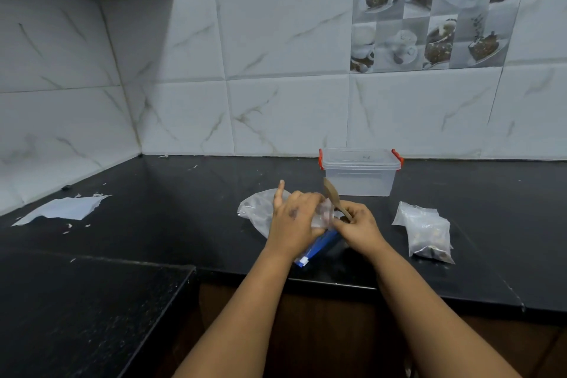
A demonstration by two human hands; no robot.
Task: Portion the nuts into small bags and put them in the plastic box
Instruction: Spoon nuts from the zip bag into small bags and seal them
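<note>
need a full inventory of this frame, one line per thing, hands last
plastic box: 1, clear with red clips, lid on, back of counter by the wall
filled nut bags: small pile, clear, on counter right of the hands
large bag: 1, clear, on counter behind left hand
small bag: 1, clear, held between both hands
wooden spoon: 1, brown, in right hand
blue packet: 1, under the hands
torn paper: 1, white, far left
counter: 1, black
left hand: grips small bag
right hand: holds spoon

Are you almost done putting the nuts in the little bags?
Partly. Filled small bags already lie on the counter. The left hand and right hand hold another little bag, with a wooden spoon. The plastic box has its lid on, so boxing is left.
</note>
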